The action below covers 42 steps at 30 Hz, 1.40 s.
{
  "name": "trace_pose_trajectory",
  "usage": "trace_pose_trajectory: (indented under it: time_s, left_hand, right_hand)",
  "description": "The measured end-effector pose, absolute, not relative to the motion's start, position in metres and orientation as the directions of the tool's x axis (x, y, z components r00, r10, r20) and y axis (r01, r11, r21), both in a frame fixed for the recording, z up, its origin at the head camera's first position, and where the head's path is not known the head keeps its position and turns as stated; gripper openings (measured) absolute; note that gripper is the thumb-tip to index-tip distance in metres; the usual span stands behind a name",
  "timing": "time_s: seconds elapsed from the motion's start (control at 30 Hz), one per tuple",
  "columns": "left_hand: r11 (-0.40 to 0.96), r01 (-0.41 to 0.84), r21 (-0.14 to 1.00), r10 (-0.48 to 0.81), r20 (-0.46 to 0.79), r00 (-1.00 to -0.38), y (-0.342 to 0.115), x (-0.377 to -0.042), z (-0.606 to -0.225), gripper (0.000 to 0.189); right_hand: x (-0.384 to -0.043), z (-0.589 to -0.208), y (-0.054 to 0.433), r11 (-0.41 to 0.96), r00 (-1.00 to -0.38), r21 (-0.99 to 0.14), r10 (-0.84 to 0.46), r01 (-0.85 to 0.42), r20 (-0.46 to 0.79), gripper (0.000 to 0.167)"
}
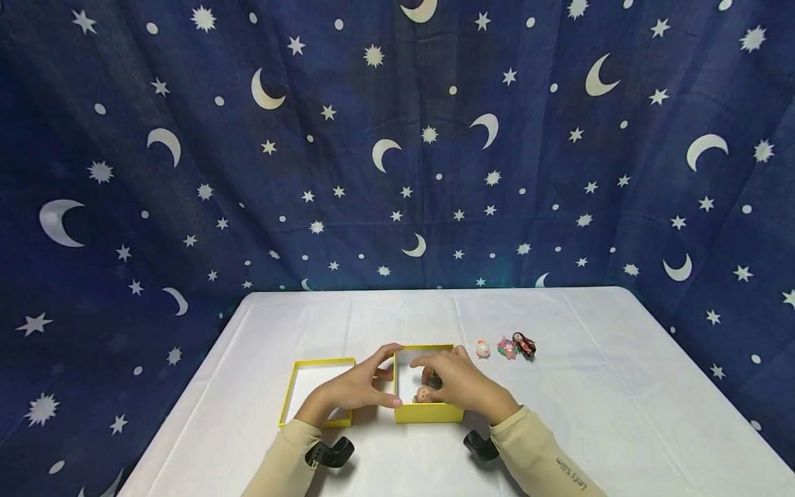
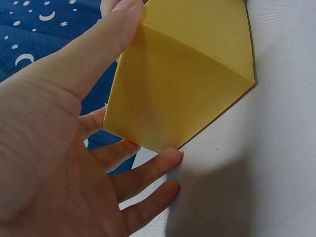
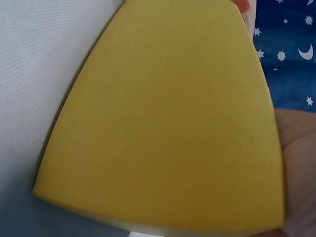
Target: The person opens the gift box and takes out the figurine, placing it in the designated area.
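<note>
A yellow box (image 1: pixel 428 413) with a white inside stands open-topped at the table's near middle. My left hand (image 1: pixel 354 386) holds its left side, thumb at the near corner and fingers spread toward the far end. The left wrist view shows that thumb over the rim of the yellow box (image 2: pixel 173 84). Inside the box, my right hand (image 1: pixel 462 379) curls its fingers round a small figurine (image 1: pixel 424 394), whose round face shows beside the thumb. Something dark, partly hidden, lies between these fingers. The yellow box wall (image 3: pixel 168 118) covers most of the right hand in the right wrist view.
Left of the box lies a shallow yellow-rimmed lid (image 1: pixel 323 360), white inside. Behind and to the right sit a round white toy (image 1: pixel 482 349), a pink figure (image 1: pixel 507 348) and a long-haired doll (image 1: pixel 524 345). A blue curtain (image 1: pixel 397 172) hangs behind the white-covered table (image 1: pixel 596 393).
</note>
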<state>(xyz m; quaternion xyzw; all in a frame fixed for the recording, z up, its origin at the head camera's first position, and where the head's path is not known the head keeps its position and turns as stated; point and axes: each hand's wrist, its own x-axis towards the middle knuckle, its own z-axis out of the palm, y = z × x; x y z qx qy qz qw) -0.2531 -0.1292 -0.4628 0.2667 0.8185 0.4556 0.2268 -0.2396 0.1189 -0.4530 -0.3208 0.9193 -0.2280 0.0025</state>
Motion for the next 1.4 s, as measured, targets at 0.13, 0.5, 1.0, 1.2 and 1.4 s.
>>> trace_pose_trajectory:
  time_s: [0.13, 0.5, 1.0, 1.2, 1.4]
  left_hand:
    - [0.445, 0.224, 0.867, 0.639, -0.132, -0.758, -0.1295, -0.2529, -0.463, 0.096]
    - [0.437, 0.223, 0.871, 0.64, -0.127, -0.758, -0.13, -0.253, -0.4638, 0.096]
    - [0.419, 0.223, 0.88, 0.648, -0.118, -0.753, -0.1299, -0.2531, -0.4643, 0.095]
    - [0.42, 0.224, 0.879, 0.65, -0.119, -0.75, -0.1296, -0.2533, -0.464, 0.096]
    - [0.422, 0.222, 0.879, 0.648, -0.121, -0.752, -0.1295, -0.253, -0.464, 0.096]
  right_hand:
    - [-0.2354, -0.4507, 0.1164, 0.715, -0.807, -0.399, -0.576, -0.573, 0.127, 0.053]
    - [-0.2318, -0.4483, 0.115, 0.723, -0.804, -0.369, -0.579, -0.584, 0.137, 0.022]
    - [-0.2328, -0.4489, 0.1142, 0.708, -0.794, -0.393, -0.598, -0.587, 0.107, 0.021]
    - [-0.2347, -0.4479, 0.116, 0.69, -0.777, -0.402, -0.622, -0.602, 0.094, 0.015]
    - [-0.2368, -0.4493, 0.1175, 0.68, -0.772, -0.418, -0.63, -0.602, 0.087, 0.007]
